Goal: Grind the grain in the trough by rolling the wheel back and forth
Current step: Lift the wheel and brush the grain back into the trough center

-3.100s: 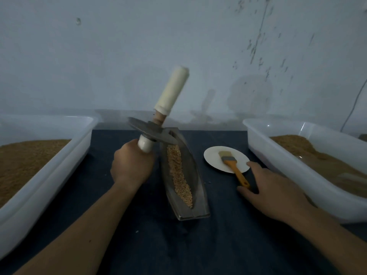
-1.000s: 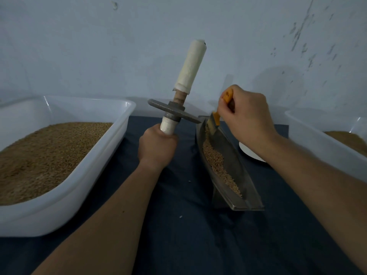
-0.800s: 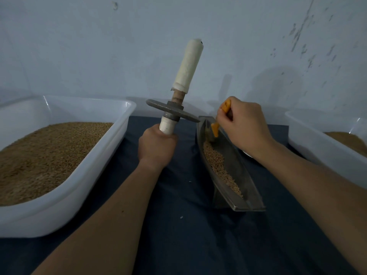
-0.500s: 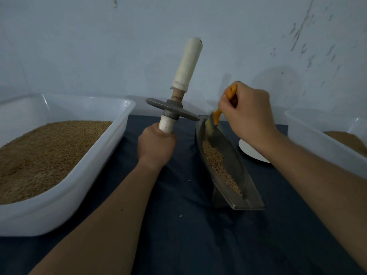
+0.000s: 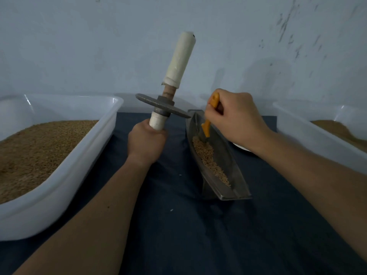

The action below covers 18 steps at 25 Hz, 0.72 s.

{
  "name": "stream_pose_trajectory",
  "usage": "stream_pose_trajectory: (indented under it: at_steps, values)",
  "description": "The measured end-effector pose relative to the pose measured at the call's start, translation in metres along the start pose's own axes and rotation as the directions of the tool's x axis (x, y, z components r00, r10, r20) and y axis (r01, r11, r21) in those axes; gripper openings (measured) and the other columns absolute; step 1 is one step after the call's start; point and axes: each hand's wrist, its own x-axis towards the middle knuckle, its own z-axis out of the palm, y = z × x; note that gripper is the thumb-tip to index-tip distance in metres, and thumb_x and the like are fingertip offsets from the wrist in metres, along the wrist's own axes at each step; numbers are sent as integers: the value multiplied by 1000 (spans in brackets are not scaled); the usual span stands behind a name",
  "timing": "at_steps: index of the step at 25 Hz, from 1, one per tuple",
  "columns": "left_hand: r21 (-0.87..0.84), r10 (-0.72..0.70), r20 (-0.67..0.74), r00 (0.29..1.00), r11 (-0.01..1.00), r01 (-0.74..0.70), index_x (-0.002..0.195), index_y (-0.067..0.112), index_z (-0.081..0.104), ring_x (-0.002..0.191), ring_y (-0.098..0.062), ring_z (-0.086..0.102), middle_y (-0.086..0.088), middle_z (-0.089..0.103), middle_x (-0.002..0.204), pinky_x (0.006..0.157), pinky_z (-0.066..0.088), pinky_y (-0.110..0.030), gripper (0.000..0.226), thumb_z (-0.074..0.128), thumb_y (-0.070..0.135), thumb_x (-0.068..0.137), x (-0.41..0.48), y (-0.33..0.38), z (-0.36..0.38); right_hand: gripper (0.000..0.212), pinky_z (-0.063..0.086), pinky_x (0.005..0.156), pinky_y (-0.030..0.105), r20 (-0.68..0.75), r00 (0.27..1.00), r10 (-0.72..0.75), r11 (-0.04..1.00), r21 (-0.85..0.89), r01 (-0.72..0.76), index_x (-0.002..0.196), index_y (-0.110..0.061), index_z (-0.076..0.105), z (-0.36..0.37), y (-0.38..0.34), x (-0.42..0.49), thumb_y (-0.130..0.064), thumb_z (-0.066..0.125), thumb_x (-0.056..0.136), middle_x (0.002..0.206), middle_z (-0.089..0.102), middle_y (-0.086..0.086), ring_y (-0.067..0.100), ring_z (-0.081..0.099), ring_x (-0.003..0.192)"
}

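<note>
Left grip (image 5: 147, 141) under wheel (image 5: 147, 101), beside trough (image 5: 228, 155)

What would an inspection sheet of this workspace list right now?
Surface: dark blue cloth, a few stray specks.
Job's things: metal trough holding grain; wheel held up beside it, axle tilted, not in the trough.
Clutter: orange-handled brush; left tub and right tub of grain; plate, mostly hidden.
Hands: left hand grips wheel's lower handle; right hand holds brush, bristles at the grain.
Cables: nothing seen.
Surroundings: pale scuffed wall.
</note>
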Motion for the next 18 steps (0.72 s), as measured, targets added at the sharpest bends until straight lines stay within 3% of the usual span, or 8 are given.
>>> stream_pose_trajectory:
  at_steps: [5,9,12,18]
  values:
    - [-11,8,12,1000,1000,-8,75,22,60,65,-23,65,0,65,68,55,52,-34,12,65,32,69,1,0,0,11,40,52,12,-140,990,-6,993,119,23,76,-20,68,-72,-31,-18,-28,62,80,61,62,-10,8,58,57]
    - [-12,12,18,1000,1000,-11,72,22,59,64,-25,65,0,64,66,55,52,-35,14,65,33,66,1,-1,-1,17,37,46,11,-52,998,-34,990,135,40,71,-24,65,-113,-61,-38,-37,57,78,59,60,-15,8,56,52]
    - [4,28,14,1000,1000,-28,73,21,59,66,-26,65,-1,65,67,56,52,-37,16,65,34,66,0,-2,-1,14,39,46,7,57,997,-50,991,131,42,68,-27,63,-106,-68,-51,-31,64,81,61,62,-17,3,59,52]
    - [14,32,11,999,999,-32,70,18,58,69,-36,65,-7,64,65,61,55,-47,16,64,32,66,-1,1,-1,17,41,50,12,45,998,-52,996,74,49,71,-20,60,-58,-49,-59,-20,68,86,53,54,-14,6,59,53]
